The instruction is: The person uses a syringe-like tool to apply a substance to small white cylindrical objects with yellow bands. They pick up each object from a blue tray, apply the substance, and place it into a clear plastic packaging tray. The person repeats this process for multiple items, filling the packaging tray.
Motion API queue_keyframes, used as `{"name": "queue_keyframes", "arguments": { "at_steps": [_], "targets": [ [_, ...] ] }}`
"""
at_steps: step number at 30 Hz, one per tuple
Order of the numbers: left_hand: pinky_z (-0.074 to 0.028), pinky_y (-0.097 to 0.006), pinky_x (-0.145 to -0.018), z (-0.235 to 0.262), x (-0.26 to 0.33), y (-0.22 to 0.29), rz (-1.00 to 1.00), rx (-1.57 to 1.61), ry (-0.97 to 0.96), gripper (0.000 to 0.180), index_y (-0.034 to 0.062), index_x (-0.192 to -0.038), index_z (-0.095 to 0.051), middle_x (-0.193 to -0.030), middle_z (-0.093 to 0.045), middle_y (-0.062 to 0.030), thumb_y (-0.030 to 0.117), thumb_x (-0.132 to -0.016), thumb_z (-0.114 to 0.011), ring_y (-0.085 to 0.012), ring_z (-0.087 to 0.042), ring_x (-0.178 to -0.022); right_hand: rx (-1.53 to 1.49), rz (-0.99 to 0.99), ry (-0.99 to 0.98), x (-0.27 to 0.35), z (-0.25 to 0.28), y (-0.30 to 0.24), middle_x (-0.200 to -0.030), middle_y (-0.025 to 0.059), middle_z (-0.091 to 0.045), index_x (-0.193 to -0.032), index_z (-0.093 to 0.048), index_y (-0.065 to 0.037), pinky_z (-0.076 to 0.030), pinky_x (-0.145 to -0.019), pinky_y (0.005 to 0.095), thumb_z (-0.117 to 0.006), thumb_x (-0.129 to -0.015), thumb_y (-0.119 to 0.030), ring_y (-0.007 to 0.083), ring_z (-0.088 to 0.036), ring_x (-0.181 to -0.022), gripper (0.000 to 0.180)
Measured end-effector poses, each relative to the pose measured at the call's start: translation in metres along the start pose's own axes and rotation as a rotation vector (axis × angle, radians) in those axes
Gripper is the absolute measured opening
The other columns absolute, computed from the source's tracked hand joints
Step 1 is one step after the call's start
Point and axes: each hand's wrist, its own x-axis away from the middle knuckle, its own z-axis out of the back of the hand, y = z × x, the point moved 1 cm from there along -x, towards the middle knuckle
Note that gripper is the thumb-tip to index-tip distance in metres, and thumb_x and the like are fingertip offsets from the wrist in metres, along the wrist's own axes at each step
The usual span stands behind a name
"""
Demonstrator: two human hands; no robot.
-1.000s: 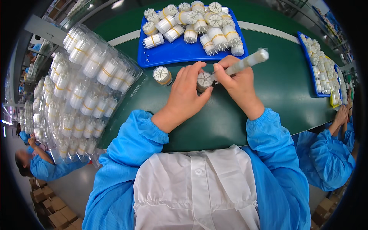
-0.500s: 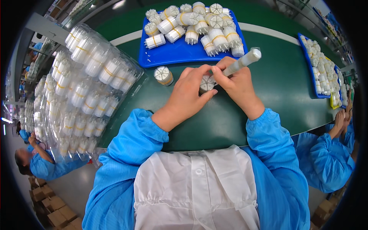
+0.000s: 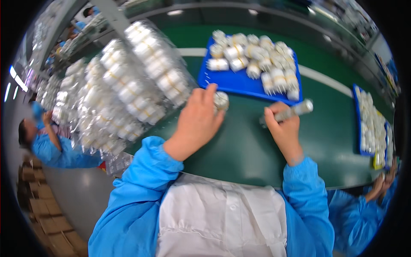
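Observation:
My left hand (image 3: 199, 118) curls at a short white cylindrical bundle (image 3: 221, 101) with a segmented top, standing on the green table. The thumb and forefinger lie around its left side; the palm's underside is hidden. In my right hand (image 3: 283, 126) is a thick, pale grey pen-like tool (image 3: 302, 108). Its rear end points up to the right, and its blurred tip points left, apart from the bundle. A blue tray (image 3: 250, 88) beyond my hands bears many similar white bundles (image 3: 257, 53) with yellow bands.
To the left, clear plastic packs (image 3: 128, 85) of banded white bundles stand in rows. At the far right are another loaded blue tray (image 3: 361, 128) and a co-worker's hands (image 3: 381, 184). A second person (image 3: 55, 139) sits at the left, near stacked cartons (image 3: 45, 199).
My hands have come apart: the tool has left the bundle it touched, and my left hand has moved left to the standing bundle. The view has turned left.

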Motion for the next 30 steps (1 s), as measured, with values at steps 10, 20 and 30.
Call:
{"name": "queue_keyframes", "arguments": {
  "at_steps": [10, 20, 30],
  "targets": [
    [-0.055, -0.041, -0.076, 0.002, -0.006, -0.008, 0.001, 0.042, -0.079, 0.038, 0.0043, -0.118, -0.058, -0.099, -0.058, -0.0170, 0.030, -0.092, -0.069, -0.0340, -0.063, -0.090, 0.042, 0.019, -0.009, 0.004, 0.001, 0.008, -0.074, 0.0058, -0.059, -0.075, -0.059, 0.000, -0.042, -0.059, 0.0301, -0.067, -0.089, 0.000, 0.0135, -0.054, -0.067, 0.016],
    [-0.051, -0.028, -0.079, 0.266, 0.014, -0.108, 0.347, 0.082, 0.364, 0.032, 0.0061, -0.127, -0.064, -0.102, -0.065, -0.0044, 0.020, -0.099, -0.065, -0.0118, -0.062, -0.093, 0.059, 0.016, -0.048, 0.013, 0.002, 0.000, -0.076, 0.0060, -0.059, -0.076, -0.059, 0.000, -0.041, -0.060, 0.0291, -0.067, -0.089, 0.000, 0.0139, -0.054, -0.068, 0.015],
    [-0.055, -0.050, -0.086, 0.314, -0.007, -0.317, 0.427, -1.077, -0.169, 0.043, 0.0013, -0.109, -0.069, -0.103, -0.071, -0.0242, 0.041, -0.092, -0.064, -0.0411, -0.068, -0.099, 0.075, 0.042, -0.068, 0.011, -0.003, 0.005, -0.076, 0.0058, -0.058, -0.077, -0.059, 0.000, -0.040, -0.059, 0.0292, -0.067, -0.089, -0.001, 0.0134, -0.053, -0.067, 0.015]
  ]
}}
